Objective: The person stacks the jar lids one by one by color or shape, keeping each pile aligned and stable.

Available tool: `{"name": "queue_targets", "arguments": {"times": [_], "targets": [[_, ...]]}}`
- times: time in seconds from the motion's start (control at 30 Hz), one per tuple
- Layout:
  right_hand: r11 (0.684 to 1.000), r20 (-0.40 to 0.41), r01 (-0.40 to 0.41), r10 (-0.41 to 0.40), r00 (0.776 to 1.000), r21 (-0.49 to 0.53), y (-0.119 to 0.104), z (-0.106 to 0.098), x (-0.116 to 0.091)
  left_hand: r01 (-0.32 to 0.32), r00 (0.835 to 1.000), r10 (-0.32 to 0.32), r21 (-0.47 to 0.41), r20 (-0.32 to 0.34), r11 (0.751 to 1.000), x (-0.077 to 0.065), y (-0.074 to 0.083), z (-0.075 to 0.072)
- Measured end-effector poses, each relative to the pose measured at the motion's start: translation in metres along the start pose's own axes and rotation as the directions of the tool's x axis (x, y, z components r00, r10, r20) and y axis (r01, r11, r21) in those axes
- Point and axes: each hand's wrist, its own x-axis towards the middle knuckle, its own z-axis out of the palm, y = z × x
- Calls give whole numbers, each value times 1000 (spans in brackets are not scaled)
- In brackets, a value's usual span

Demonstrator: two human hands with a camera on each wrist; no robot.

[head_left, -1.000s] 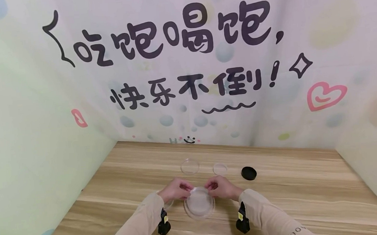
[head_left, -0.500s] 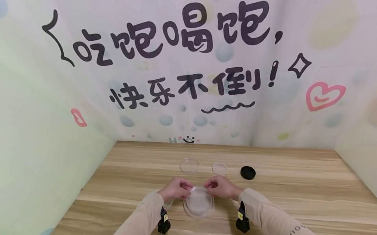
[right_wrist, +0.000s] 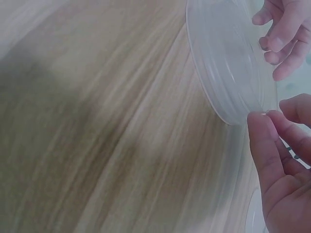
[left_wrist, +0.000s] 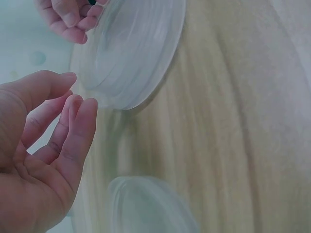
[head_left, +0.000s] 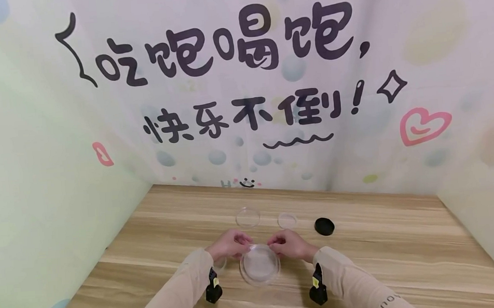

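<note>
A clear round petri dish with a low wall lies on the table in front of me, a smaller round outline showing inside its rim. My left hand is at its far left edge; in the left wrist view its thumb and fingertips are bent toward each other, with nothing between them, just short of the wall. At the far right edge is my right hand. The right wrist view shows its fingertips right at the rim, the thumb a little apart. Another clear dish sits beside my left hand, partly hidden by it in the head view.
Beyond the hands lie a larger clear disc, a smaller clear disc and a round black lid. The wood-grain table is bounded by printed fabric walls at the back and sides.
My left fingers have drawn back slightly to the left from the dish's edge. The right hand and the dish stay about where they were.
</note>
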Motion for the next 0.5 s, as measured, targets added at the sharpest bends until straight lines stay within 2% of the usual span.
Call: {"name": "queue_targets", "arguments": {"times": [0.27, 0.5], "targets": [[998, -20, -39, 39, 999, 42, -1, -8, -2, -15, 999, 15, -4, -37, 1000, -1, 6, -11], [999, -32, -50, 51, 998, 11, -4, -14, 0, -47, 998, 48, 17, -50, 999, -1, 4, -23]]}}
